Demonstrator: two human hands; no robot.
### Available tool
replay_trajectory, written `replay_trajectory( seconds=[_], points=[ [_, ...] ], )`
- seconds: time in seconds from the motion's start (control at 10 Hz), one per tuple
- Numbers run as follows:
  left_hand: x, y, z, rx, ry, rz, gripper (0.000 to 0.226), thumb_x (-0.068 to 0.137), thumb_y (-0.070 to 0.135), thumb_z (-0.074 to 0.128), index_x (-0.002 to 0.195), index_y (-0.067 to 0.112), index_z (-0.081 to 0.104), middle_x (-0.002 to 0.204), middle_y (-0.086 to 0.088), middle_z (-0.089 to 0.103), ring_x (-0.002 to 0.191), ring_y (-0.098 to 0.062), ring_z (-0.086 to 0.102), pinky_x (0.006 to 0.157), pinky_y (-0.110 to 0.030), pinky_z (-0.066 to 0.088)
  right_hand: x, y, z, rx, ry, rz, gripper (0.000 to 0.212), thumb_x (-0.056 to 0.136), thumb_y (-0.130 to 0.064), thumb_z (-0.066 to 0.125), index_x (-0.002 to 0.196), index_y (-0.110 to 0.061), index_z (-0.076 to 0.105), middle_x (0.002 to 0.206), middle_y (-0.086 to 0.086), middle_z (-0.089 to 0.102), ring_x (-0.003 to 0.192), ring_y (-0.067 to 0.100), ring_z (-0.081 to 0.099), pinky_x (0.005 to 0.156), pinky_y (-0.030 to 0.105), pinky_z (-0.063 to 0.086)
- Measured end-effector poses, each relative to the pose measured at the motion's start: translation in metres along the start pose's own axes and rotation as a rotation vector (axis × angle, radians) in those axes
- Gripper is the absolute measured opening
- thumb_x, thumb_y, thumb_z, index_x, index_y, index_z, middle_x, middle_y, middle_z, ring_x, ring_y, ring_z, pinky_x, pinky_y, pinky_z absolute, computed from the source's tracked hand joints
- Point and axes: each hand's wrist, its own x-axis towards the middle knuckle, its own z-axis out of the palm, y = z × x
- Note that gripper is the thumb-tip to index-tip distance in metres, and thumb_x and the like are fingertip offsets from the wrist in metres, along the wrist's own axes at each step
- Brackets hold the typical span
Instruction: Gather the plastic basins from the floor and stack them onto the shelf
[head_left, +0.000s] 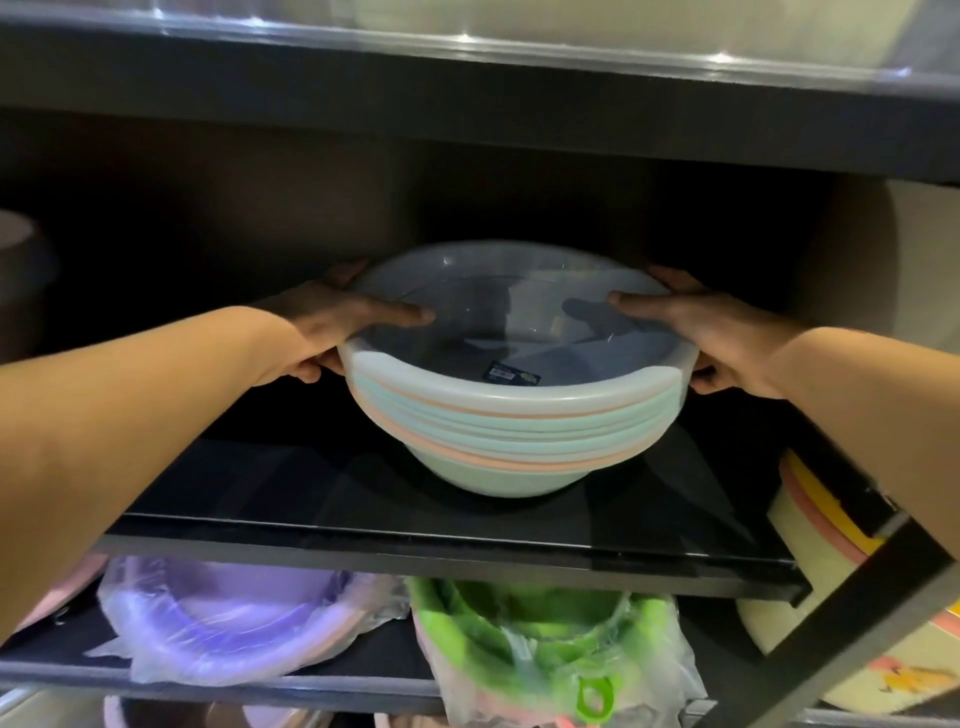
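A nested stack of basins (511, 410) sits upright on the dark shelf (363, 519), toward its middle. The top basin is clear plastic with a small dark label inside; under it the rims alternate pale mint, peach and white. The bottom basin is mint.

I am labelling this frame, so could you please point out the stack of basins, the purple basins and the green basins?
stack of basins (511, 415): head view, on the layered front rims.
purple basins (223, 618): head view, on the bagged rim, lower shelf.
green basins (540, 623): head view, on the bagged rim, lower shelf.
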Motion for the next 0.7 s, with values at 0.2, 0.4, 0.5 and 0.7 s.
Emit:
replay_trajectory(
  seconds=[0.2,0.4,0.5,0.7],
  points=[
    [0.009,-0.002,-0.004,0.107,-0.036,0.002,0.066,0.076,0.06,0.091,0.132,0.029,0.073,0.08,0.002,0.074,0.045,-0.004,0.062,0.037,-0.014,0.041,0.01,0.007,-0.002,0.011,0.021,-0.007,0.074,0.082,-0.072,0.08,0.149,-0.065,0.048,0.122,-0.011,0.067,0.108,0.025,0.062,0.098,0.054,0.052],
    [0.005,0.012,-0.007,0.173,-0.012,0.031,0.103,0.047,0.084,0.084,0.14,0.048,0.06,0.081,0.009,0.081,0.052,-0.008,0.073,0.061,-0.03,0.055,0.011,0.003,0.0,-0.043,0.025,0.006,0.075,0.082,-0.076,0.078,0.148,-0.07,0.044,0.111,-0.021,0.063,0.097,0.021,0.062,0.075,0.044,0.053],
    [0.004,0.012,-0.005,0.184,-0.014,0.023,0.121,0.044,0.086,0.082,0.154,0.055,0.044,0.103,0.011,0.08,0.07,-0.018,0.08,0.066,-0.04,0.063,0.012,0.0,-0.001,-0.105,0.046,0.01,0.072,0.086,-0.077,0.073,0.151,-0.067,0.044,0.113,-0.021,0.064,0.098,0.024,0.066,0.075,0.045,0.058],
    [-0.019,0.038,-0.01,0.423,0.064,0.069,0.105,0.08,0.088,0.061,0.166,0.032,0.041,0.161,-0.002,0.053,0.141,-0.032,0.054,0.105,-0.036,0.044,-0.008,-0.016,-0.015,-0.563,0.197,-0.132,0.062,0.117,-0.049,0.037,0.174,-0.025,0.029,0.181,0.009,0.025,0.161,0.041,0.032,0.126,0.045,0.031]
  ],
)
